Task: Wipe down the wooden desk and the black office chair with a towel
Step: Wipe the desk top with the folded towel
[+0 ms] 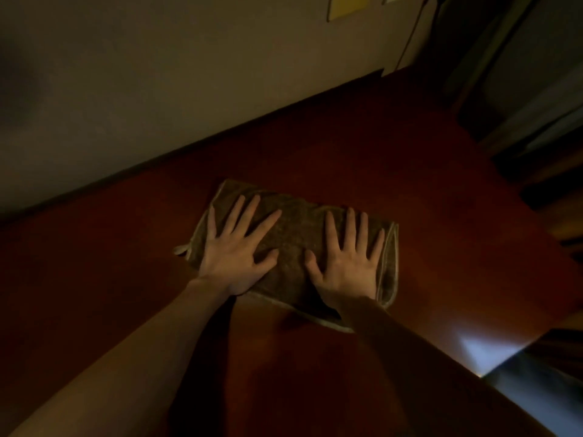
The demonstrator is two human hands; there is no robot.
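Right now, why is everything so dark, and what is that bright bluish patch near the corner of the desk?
In the head view the light is dim, so the desk looks deep red-brown; the bluish patch is likely light glaring off its near right edge; the left hand and right hand on the towel look fairly sharp, while the wall at upper left is a blurry smudge.

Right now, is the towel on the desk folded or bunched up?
Folded flat: the towel lies as a rectangle on the desk, doubled pale hems at its right edge, left hand and right hand pressing it.
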